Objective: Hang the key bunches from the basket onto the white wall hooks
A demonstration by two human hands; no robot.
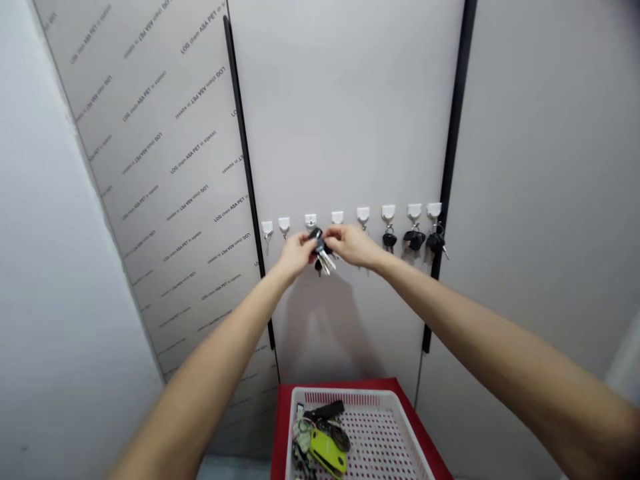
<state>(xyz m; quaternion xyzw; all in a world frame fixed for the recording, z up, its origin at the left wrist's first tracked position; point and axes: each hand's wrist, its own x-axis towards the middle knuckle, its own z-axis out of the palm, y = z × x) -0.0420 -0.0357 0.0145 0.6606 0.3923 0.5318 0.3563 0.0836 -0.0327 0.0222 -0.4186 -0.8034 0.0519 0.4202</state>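
Keys [323, 253] on a black-fobbed bunch hang just below the third white wall hook [311, 220], pinched from both sides by the closed fingers of the left hand [297, 253] and right hand [353, 245], above a white basket [400, 433].

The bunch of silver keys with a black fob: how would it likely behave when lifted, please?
The bunch of silver keys with a black fob probably flops and swings: its keys splay loosely below the left hand and right hand. Being metal, likely heavy for its size, hardly fragile.
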